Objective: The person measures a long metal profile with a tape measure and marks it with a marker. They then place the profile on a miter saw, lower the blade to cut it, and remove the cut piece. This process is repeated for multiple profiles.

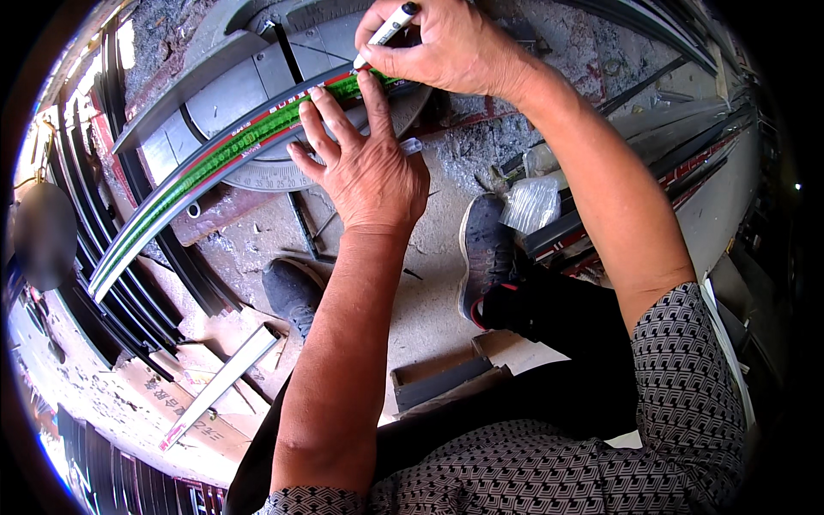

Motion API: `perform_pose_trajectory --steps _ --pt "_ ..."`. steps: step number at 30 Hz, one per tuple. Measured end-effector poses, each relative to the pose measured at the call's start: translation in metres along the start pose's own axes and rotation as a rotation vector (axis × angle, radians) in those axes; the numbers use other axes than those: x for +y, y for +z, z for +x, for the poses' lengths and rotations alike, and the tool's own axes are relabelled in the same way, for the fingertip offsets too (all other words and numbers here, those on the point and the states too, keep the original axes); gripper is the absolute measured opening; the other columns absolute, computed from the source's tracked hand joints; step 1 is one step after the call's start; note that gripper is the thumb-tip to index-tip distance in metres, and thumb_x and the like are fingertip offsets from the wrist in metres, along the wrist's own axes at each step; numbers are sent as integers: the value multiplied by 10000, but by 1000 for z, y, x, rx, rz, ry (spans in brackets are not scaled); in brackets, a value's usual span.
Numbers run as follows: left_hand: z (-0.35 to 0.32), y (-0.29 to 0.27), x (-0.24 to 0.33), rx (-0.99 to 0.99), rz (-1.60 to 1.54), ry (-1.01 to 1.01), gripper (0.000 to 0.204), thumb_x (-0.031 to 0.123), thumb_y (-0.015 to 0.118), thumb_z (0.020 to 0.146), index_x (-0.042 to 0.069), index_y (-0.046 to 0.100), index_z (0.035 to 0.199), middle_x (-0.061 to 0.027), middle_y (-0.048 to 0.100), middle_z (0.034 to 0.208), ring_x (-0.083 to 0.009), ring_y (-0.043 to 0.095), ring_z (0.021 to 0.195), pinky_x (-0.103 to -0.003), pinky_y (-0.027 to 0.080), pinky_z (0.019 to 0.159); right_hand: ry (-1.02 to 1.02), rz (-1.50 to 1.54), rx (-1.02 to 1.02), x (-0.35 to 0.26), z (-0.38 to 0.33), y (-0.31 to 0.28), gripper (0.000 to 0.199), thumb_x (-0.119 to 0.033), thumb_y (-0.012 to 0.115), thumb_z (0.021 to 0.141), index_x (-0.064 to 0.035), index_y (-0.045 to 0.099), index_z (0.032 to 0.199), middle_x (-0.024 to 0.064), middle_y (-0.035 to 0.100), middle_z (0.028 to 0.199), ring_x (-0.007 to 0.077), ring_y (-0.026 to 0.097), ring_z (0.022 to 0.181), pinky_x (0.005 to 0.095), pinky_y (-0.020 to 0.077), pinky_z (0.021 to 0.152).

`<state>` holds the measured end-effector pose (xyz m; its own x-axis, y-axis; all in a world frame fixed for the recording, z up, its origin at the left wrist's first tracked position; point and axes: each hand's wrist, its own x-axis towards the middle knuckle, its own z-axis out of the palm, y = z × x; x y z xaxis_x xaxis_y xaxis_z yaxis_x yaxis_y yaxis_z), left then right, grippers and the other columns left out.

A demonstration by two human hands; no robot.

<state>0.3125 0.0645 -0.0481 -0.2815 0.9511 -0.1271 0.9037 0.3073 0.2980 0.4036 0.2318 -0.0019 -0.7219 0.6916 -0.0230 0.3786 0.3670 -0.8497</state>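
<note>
A long profile strip (163,225) with a red and white film lies across the round metal saw table (215,99). Along it runs a green measuring tape (210,159) with printed marks. Fingers spread, my left hand (369,167) presses the tape and strip down from above. A small pale piece (412,146) sticks out beside that hand; what it is I cannot make out. My right hand (451,47) pinches a white marker pen (386,33) with a black end, its tip down at the strip just beyond my left fingertips.
A curved metal fence (193,86) stands behind the strip, and an angle scale (270,176) rims the saw table. Bundles of dark profiles (73,206) lie at left. More profiles (652,176) and plastic wrap (532,204) are at right. My shoes (489,249) stand below.
</note>
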Motion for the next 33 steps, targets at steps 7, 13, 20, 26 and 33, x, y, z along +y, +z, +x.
perform_pose_trajectory --steps 7,13,20,26,33 --pt "0 0 0 4 -7 0 1092 305 749 804 213 122 1693 -334 154 1634 -535 147 1531 -723 139 1188 12 5 -9 -1 0 0 148 -134 738 871 -12 715 951 115 729 832 167 689 769 335 563 726" --pt "0 2 -1 49 -45 14 1002 257 688 762 171 252 1661 -368 168 1649 -540 161 1537 -782 136 1164 2 14 -2 -1 0 1 143 -131 734 869 -14 715 947 108 725 823 163 685 763 332 558 721" --pt "0 2 -1 58 -54 21 997 252 681 766 168 251 1661 -376 169 1645 -544 159 1536 -786 139 1161 17 10 -13 1 1 1 138 -134 734 867 -19 716 942 106 725 823 165 685 761 334 558 720" --pt "0 3 -1 51 -43 18 1005 257 690 762 171 250 1661 -374 164 1647 -543 159 1535 -788 141 1159 11 -5 3 0 1 1 141 -141 735 869 -23 718 943 115 727 825 183 695 761 339 561 721" --pt "1 2 0 38 -33 6 1033 281 715 779 189 204 1671 -356 157 1645 -539 148 1537 -760 137 1175 44 -22 2 -4 0 0 148 -150 731 873 -26 722 953 127 730 834 197 703 770 346 563 726"
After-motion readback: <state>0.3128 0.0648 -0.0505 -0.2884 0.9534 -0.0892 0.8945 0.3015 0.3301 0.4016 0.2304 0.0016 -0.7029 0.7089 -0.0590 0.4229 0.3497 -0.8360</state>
